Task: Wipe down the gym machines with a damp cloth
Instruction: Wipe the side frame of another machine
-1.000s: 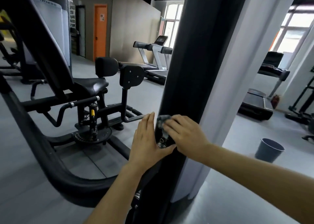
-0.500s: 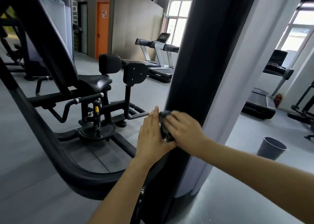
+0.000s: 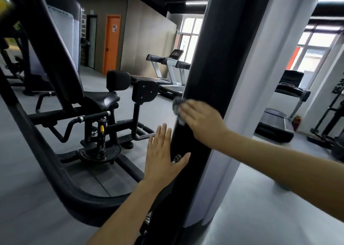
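**Me:** While my right hand (image 3: pixel 202 122) lies flat on the tall black rounded column (image 3: pixel 204 68) of the gym machine, the small grey crumpled cloth (image 3: pixel 176 105) is under its fingers. It is pressed on the left edge of the column, and a part of it comes out past my fingertips.

**Colleague:** Do you grip the cloth?

**Me:** No. The fingers are stretched out and press it on the surface; they are not curled round it. The hand is a little blurred, so finer details I cannot tell.

**Colleague:** And the other hand?

**Me:** My left hand (image 3: pixel 163 157) is lower on the same column and holds nothing. It is wide open, with straight fingers close together. The palm rests on the left side of the column, and the thumb lies across the front, just beside a small shiny metal fitting (image 3: pixel 176 158).

**Colleague:** What stands around you?

**Me:** To the right of the black column runs a pale grey smooth panel (image 3: pixel 251 77) of the same machine. To the left, behind my hands, stands a black machine with a padded leather seat (image 3: pixel 104 97). Further back are two grey treadmills (image 3: pixel 167 62) near the windows, and an orange door (image 3: pixel 111 43) in the wall
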Available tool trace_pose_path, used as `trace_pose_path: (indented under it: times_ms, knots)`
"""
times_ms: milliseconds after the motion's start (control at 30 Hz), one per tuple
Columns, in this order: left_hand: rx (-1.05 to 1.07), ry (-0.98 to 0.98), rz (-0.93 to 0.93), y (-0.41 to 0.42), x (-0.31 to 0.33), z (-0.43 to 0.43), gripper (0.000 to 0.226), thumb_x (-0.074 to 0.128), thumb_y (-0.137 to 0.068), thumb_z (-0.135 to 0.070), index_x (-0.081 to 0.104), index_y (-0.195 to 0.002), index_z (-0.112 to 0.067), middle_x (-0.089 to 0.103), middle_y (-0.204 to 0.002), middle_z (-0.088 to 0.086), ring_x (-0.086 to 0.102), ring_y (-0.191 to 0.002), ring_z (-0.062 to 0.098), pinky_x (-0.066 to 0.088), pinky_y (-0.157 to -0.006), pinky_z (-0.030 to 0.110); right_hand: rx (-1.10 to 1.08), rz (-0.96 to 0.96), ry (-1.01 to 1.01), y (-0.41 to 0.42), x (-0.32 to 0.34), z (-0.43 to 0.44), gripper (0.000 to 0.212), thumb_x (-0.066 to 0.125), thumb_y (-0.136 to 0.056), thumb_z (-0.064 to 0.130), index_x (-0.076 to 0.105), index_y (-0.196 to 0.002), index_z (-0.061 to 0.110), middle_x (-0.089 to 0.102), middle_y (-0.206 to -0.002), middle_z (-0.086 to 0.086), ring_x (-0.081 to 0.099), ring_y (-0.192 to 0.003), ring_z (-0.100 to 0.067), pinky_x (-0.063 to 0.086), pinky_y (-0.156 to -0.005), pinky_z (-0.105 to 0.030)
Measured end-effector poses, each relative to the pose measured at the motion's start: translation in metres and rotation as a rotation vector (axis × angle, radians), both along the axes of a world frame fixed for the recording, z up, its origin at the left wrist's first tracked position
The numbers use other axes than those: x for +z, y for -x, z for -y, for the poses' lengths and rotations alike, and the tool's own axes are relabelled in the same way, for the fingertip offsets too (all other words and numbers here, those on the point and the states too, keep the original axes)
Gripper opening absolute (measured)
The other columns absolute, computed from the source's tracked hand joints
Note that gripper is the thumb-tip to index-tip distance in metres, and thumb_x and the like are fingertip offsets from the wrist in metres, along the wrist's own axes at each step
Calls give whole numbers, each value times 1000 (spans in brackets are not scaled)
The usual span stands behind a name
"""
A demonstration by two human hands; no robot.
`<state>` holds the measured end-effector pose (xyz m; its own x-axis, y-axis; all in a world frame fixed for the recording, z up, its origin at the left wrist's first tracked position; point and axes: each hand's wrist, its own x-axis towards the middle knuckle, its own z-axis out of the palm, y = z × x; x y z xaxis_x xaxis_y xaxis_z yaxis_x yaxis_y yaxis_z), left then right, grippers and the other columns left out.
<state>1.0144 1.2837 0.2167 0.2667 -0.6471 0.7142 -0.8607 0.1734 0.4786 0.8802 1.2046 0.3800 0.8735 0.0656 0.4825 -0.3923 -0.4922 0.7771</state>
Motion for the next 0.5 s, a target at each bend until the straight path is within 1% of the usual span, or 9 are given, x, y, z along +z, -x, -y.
trace_pose_path:
  times_ms: [33,100,133,200,267,333,400,467,500]
  knots:
    - [8,11,23,2,0,-1,103,47,-98,-78,9,-172,-15,-7,-180,-4,-12,-165,13,0,-135,46,33,-70,-19,4,-13,1,39,54,-95,8,71,-129,-2,71,-130,-19,66,-122,-39,56,-101,-47]
    - [23,42,44,4,1,-4,104,50,-99,-75,5,-172,-14,-10,-180,-3,-12,-165,16,2,-135,49,44,-199,-17,9,-22,3,39,58,-96,11,70,-133,1,71,-133,-16,66,-126,-35,55,-106,-46]
    - [23,61,37,6,4,-4,104,52,-100,-73,4,-172,-15,-10,-180,-4,-11,-166,16,4,-135,49,46,-242,-7,10,-17,3,40,59,-96,12,71,-133,3,72,-133,-14,66,-125,-33,55,-106,-45]
    - [11,100,18,10,13,-5,103,56,-100,-69,2,-172,-16,-9,-180,-5,-8,-166,16,7,-135,51,72,-276,12,6,6,4,38,54,-97,13,74,-128,3,74,-126,-12,68,-119,-32,56,-103,-44]
    - [-10,137,9,14,28,-4,101,57,-101,-66,3,-172,-19,-7,-180,-7,-5,-166,15,12,-134,54,88,-215,44,-1,44,6,40,46,-99,13,75,-123,4,76,-121,-12,69,-113,-32,58,-98,-45]
    - [-26,169,-1,18,51,-1,99,57,-101,-65,6,-172,-20,-4,-180,-7,-5,-166,12,15,-134,54,72,-113,73,-9,96,7,39,47,-95,10,74,-123,5,75,-120,-12,67,-112,-33,57,-95,-46]
    - [-47,201,-14,22,76,1,95,57,-101,-64,10,-172,-21,0,-180,-8,-3,-165,9,17,-134,50,24,-18,132,-15,155,5,40,50,-92,7,73,-125,7,73,-121,-11,65,-111,-34,55,-92,-46]
    - [-66,227,-31,25,100,5,90,55,-101,-62,13,-171,-24,6,-179,-10,4,-164,8,21,-133,47,-33,77,172,-18,204,-1,41,51,-90,6,73,-126,10,73,-121,-8,63,-109,-33,53,-89,-45]
    - [-70,236,-46,26,111,8,88,54,-101,-63,15,-171,-25,8,-178,-11,8,-163,8,24,-132,46,-45,144,171,-18,218,-2,42,50,-90,6,73,-125,11,74,-120,-7,62,-108,-32,53,-87,-44]
